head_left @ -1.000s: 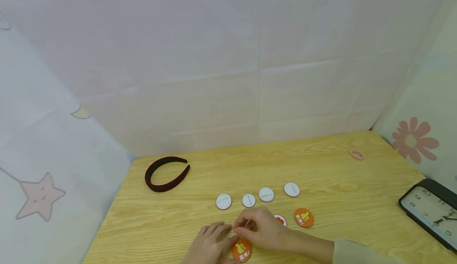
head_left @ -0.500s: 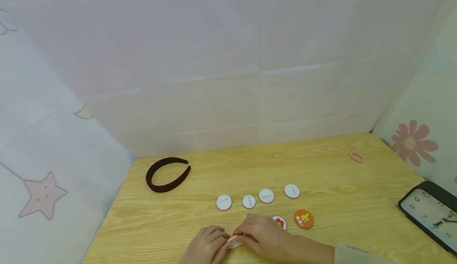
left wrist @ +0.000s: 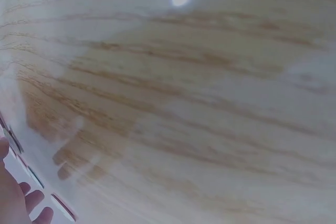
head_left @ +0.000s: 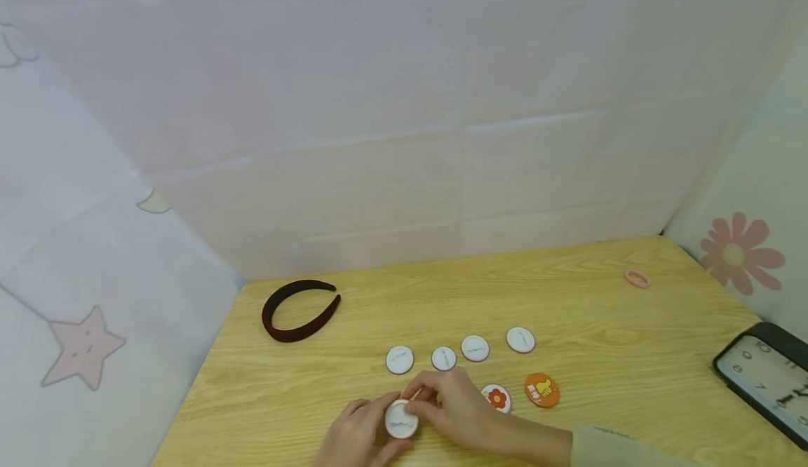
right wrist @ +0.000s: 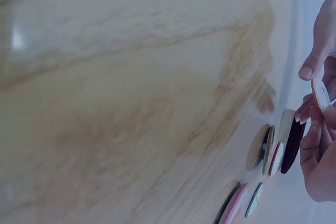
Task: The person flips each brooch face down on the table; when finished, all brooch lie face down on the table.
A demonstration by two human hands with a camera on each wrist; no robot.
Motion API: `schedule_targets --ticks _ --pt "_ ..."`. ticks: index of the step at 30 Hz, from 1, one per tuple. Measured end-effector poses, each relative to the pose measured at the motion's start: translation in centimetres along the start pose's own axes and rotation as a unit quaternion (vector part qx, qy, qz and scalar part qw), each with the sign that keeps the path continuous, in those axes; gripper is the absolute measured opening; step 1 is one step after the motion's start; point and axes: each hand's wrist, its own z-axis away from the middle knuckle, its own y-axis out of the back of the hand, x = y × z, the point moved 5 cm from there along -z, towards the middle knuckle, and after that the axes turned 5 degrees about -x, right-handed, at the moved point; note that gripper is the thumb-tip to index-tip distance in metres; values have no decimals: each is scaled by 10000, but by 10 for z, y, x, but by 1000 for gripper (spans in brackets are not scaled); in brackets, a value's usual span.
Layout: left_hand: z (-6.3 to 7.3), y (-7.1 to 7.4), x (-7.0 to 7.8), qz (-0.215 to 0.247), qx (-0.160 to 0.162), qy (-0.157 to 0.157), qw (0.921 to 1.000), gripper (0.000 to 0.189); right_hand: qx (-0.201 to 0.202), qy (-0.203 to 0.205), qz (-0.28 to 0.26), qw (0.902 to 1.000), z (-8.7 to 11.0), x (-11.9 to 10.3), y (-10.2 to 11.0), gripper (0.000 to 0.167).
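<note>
Head view: round white-backed pin badge (head_left: 402, 421), held above the near tabletop (head_left: 284, 397); left hand (head_left: 355, 433), fingers and thumb pinching its left side; right hand (head_left: 459, 411), fingers pinching its upper right rim. Round orange badge (head_left: 542, 390), yellow thumbs-up, white characters too small to read. Black-framed clock (head_left: 760, 376), numeral 10 legible.

Left wrist view: fingers (left wrist: 34, 200) and badge rims (left wrist: 63, 207) at lower left; grip apparently out of frame.

Right wrist view: both hands meeting at the badge's orange-red rim.

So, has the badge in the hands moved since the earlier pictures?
Yes, the held badge moved left, closer to the row's leftmost badge.
</note>
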Motion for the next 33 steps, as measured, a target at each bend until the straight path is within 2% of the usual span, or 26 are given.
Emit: schedule_targets --ticks 3,4,7,10,13,17,20,26,33 --pt "2 -1 -3 81 -76 165 9998 60 -283 252 979 9945 0 -1 -2 16" --pt "3 -1 -4 136 -97 220 9996 59 -387 406 1393 9887 0 -2 -3 18" --pt "5 -2 -5 218 -153 306 9992 54 -562 1044 2414 9632 2 -6 -7 21" --pt "5 -1 -6 232 -305 332 9987 50 -630 1459 2775 9475 3 -8 -13 16" --pt "4 0 -5 282 -424 314 9982 51 -681 1237 2657 9537 2 -6 -16 13" --pt "6 0 -6 307 -288 153 9990 54 -745 588 2352 9673 -1 -1 -17 16" --pt "8 -1 -8 273 -188 -75 9994 52 -704 427 2354 9684 -3 -1 -18 17" --pt "12 -4 -13 -33 18 -647 9979 45 -528 571 2778 9575 -7 2 -23 14" --pt "16 -7 -18 -296 144 -722 9968 46 -593 962 3164 9419 -11 5 -26 19"
